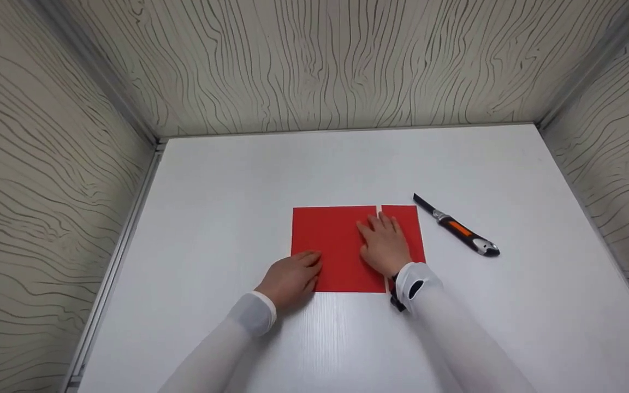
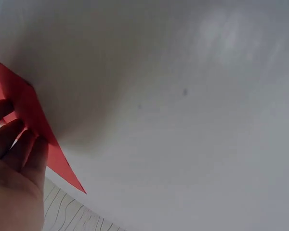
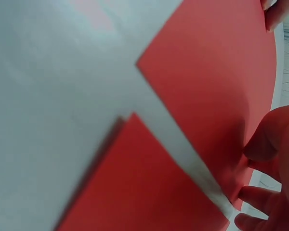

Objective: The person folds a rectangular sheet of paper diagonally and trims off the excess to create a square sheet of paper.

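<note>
A large red sheet of paper (image 1: pixel 336 234) lies flat on the white table, with a narrow red strip (image 1: pixel 411 232) beside its right edge. Between the two runs a thin white gap, widening toward the near corners in the right wrist view. My left hand (image 1: pixel 290 277) rests on the large sheet's near left corner. Over the gap lies my right hand (image 1: pixel 385 246), its spread fingers touching the paper near the far edge. To the right of the strip is a utility knife (image 1: pixel 459 226), black and orange, with its dark blade out; neither hand touches it.
The white tabletop (image 1: pixel 227 185) is enclosed by wood-grain patterned panels (image 1: pixel 314 65) at the back and both sides. A metal frame edge (image 1: pixel 120 245) runs along the table's left side. The knife's blade points toward the back left.
</note>
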`<state>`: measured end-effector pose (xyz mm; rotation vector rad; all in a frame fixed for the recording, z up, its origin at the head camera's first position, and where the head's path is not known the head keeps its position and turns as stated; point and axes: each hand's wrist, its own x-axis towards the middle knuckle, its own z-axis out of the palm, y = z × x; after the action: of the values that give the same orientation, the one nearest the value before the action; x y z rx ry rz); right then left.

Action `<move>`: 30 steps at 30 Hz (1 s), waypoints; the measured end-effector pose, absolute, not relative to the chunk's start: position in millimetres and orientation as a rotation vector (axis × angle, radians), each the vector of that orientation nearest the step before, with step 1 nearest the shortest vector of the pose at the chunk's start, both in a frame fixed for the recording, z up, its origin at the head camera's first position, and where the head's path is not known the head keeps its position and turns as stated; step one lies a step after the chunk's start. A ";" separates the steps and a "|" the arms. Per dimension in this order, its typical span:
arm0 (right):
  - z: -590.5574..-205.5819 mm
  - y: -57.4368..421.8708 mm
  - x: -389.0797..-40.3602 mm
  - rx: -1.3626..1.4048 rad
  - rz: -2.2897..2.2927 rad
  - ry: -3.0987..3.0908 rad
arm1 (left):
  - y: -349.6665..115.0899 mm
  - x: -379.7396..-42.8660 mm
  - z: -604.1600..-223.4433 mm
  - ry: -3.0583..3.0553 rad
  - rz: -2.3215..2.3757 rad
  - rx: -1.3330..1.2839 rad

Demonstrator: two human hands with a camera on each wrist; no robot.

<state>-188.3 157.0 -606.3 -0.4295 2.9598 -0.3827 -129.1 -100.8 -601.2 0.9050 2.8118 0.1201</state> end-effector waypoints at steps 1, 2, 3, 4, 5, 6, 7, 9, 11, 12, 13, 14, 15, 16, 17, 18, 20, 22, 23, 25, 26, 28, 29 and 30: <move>-606.7 156.9 -187.5 -0.430 -0.372 2.967 | -100.2 -129.3 -601.6 2.819 0.106 0.912; -606.7 156.2 -185.9 -0.441 -0.357 2.974 | -99.6 -129.4 -601.8 2.824 0.093 0.920; -606.6 155.3 -183.7 -0.457 -0.336 2.983 | -99.1 -129.5 -601.7 2.831 0.075 0.932; -606.7 154.0 -180.9 -0.484 -0.321 2.992 | -98.6 -129.7 -601.7 2.837 0.061 0.938; -606.6 151.9 -177.4 -0.515 -0.302 2.996 | -98.3 -129.8 -601.8 2.842 0.048 0.943; -606.1 149.5 -173.1 -0.560 -0.288 2.996 | -97.9 -129.7 -601.8 2.846 0.041 0.947; -605.4 146.5 -168.2 -0.616 -0.277 2.987 | -97.7 -129.9 -602.0 2.848 0.034 0.951; -604.5 139.5 -158.1 -0.759 -0.249 2.940 | -98.0 -129.9 -603.1 2.848 0.022 0.949; -603.7 132.6 -148.4 -0.890 -0.232 2.871 | -98.9 -129.6 -604.4 2.846 0.014 0.942; -603.4 129.8 -144.0 -0.940 -0.227 2.837 | -99.2 -129.4 -604.8 2.843 0.011 0.940; -603.2 127.4 -140.4 -0.973 -0.219 2.809 | -99.7 -129.2 -605.0 2.841 0.011 0.936; -603.5 125.5 -137.8 -0.993 -0.205 2.790 | -100.0 -128.9 -604.9 2.838 0.012 0.932; -603.5 124.0 -135.8 -1.000 -0.192 2.781 | -100.1 -128.5 -604.6 2.836 0.012 0.930; -603.7 123.3 -134.8 -0.998 -0.182 2.781 | -100.2 -128.1 -604.0 2.835 0.014 0.928; -603.6 122.8 -134.3 -0.988 -0.176 2.786 | -100.2 -127.7 -603.3 2.834 0.015 0.922; -603.4 123.0 -134.4 -0.977 -0.172 2.794 | -100.1 -127.3 -603.0 2.833 0.018 0.915; -603.3 124.5 -136.3 -0.947 -0.173 2.818 | -100.1 -126.3 -602.5 2.832 0.026 0.900; -603.3 127.6 -139.8 -0.907 -0.185 2.844 | -100.2 -125.4 -602.9 2.832 0.028 0.891; -603.2 129.6 -142.0 -0.882 -0.187 2.860 | -100.3 -125.0 -603.2 2.833 0.030 0.889; -604.0 134.6 -147.8 -0.821 -0.184 2.887 | -100.4 -124.3 -603.8 2.835 0.030 0.882; -604.1 137.2 -151.3 -0.786 -0.177 2.900 | -100.4 -124.0 -604.2 2.836 0.030 0.879; -604.3 142.2 -159.5 -0.713 -0.156 2.922 | -100.7 -123.8 -604.7 2.838 0.035 0.872; -604.2 144.5 -164.1 -0.679 -0.148 2.932 | -101.1 -123.7 -604.9 2.840 0.039 0.869; -604.0 146.5 -168.9 -0.645 -0.148 2.938 | -101.5 -123.6 -605.3 2.840 0.038 0.865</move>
<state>-168.9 146.5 -604.0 -0.6445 2.9383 -0.1476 -123.6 -101.5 -605.3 0.8650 2.8403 0.0379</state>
